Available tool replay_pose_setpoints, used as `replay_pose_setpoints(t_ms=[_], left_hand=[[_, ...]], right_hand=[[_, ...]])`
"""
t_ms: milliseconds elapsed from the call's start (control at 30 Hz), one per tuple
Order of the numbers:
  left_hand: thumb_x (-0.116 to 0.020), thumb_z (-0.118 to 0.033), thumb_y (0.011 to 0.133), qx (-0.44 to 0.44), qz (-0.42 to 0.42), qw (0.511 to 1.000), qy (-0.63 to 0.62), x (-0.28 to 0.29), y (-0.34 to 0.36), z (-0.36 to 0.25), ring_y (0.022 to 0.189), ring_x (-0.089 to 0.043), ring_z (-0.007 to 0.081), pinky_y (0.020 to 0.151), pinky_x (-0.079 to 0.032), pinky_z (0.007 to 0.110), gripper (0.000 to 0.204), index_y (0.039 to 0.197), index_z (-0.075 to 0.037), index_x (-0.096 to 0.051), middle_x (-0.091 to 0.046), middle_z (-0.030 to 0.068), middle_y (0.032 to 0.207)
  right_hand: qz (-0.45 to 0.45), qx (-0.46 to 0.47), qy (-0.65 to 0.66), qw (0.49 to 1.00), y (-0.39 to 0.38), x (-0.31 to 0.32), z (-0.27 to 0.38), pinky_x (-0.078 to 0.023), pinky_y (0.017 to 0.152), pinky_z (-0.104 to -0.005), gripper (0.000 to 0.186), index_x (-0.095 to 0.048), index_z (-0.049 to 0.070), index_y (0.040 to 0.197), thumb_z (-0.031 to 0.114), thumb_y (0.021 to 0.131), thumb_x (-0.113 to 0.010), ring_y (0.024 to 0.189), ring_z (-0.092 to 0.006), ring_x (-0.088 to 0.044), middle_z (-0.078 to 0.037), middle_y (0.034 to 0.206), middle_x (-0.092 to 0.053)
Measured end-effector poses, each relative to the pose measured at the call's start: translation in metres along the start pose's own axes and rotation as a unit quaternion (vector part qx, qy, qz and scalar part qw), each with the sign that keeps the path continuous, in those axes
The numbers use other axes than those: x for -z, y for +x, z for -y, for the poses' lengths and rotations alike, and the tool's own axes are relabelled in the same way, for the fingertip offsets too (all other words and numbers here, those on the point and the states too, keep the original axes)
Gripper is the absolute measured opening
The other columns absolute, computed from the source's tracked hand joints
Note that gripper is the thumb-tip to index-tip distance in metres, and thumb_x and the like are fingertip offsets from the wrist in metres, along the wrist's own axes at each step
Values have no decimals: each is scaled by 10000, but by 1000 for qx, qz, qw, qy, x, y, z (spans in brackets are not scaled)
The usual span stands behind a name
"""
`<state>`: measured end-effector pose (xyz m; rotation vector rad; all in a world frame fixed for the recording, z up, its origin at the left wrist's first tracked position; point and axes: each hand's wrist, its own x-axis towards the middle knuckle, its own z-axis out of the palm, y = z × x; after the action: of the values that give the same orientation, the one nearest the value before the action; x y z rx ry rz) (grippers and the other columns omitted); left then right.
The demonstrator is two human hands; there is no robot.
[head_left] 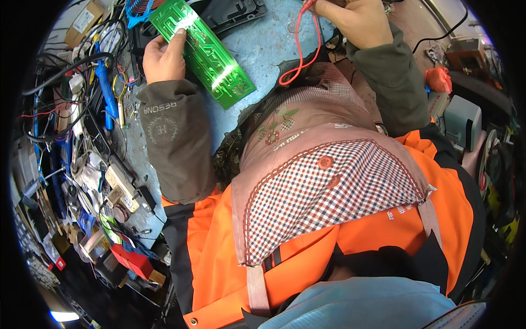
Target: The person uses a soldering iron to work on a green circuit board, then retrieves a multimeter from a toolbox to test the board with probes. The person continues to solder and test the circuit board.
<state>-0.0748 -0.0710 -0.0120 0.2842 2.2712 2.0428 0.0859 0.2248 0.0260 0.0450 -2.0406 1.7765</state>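
A long green circuit board [219, 77] lies tilted over the blue worktop [263, 46], its traces and glossy patches facing up. My left hand [164, 59] grips its left edge, thumb on the top face and fingers curled at the side and underneath. At the upper right, my right hand [361, 22] pinches a red piece at the end of a thin red lead [299, 49]. That lead hangs in a loop past the worktop's edge. The tip of what the right hand holds is cut off by the picture's top edge.
Behind the board sits a black plastic housing [227, 15]. Tangled cables, a blue-handled tool [106, 90] and a cream power strip [121, 186] crowd the left side. A red box [132, 261] lies lower left. At the right stands a grey box-shaped device [462, 122].
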Motion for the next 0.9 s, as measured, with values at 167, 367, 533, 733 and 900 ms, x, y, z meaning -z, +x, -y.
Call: replay_pose_setpoints(t_ms=[167, 367, 533, 733, 900], left_hand=[[-837, -292, 878, -9, -14, 988, 156, 13, -15, -13, 724, -642, 123, 610, -527, 266, 646, 1296, 99, -537, -725, 118, 959], [-868, -250, 866, 73, -2, 984, 162, 16, -78, -26, 824, -667, 148, 618, -535, 264, 763, 1385, 111, -442, -707, 155, 1069], [-833, -96, 885, 103, 83, 990, 48, -11, -91, -22, 760, -710, 158, 734, -578, 271, 568, 1320, 102, -527, -752, 116, 934], [-735, 57, 914, 63, 51, 985, -150, -40, -92, -2, 953, -727, 216, 846, -600, 345, 307, 1181, 60, -583, -731, 163, 1099], [-703, 96, 915, 89, 70, 972, -204, -33, -90, 4, 956, -733, 237, 856, -608, 364, 310, 1199, 39, -592, -733, 159, 1099]], right_hand=[[-3, 41, -222, 974, -18, 8, 21, -359, 498, -242, 79, -682, 10, 964, 86, 954, -702, 550, -33, -482, 31, 679, -589], [40, -297, 390, 871, -31, 20, 4, -354, 450, -269, 261, -634, 74, 837, 258, 1022, -645, 472, -105, -460, -9, 626, -549], [49, -244, 341, 907, -44, -25, 5, -511, 619, -248, 249, -698, 13, 1209, 172, 1058, -580, 739, -114, -632, -37, 867, -663], [116, -130, 202, 964, -64, -79, -23, -516, 646, -241, 140, -705, 20, 1017, 81, 907, -767, 744, -73, -633, -17, 839, -687], [113, -36, 60, 991, -66, -77, -19, -503, 668, -248, 102, -701, 13, 961, 35, 869, -739, 750, -73, -629, -21, 813, -682]])
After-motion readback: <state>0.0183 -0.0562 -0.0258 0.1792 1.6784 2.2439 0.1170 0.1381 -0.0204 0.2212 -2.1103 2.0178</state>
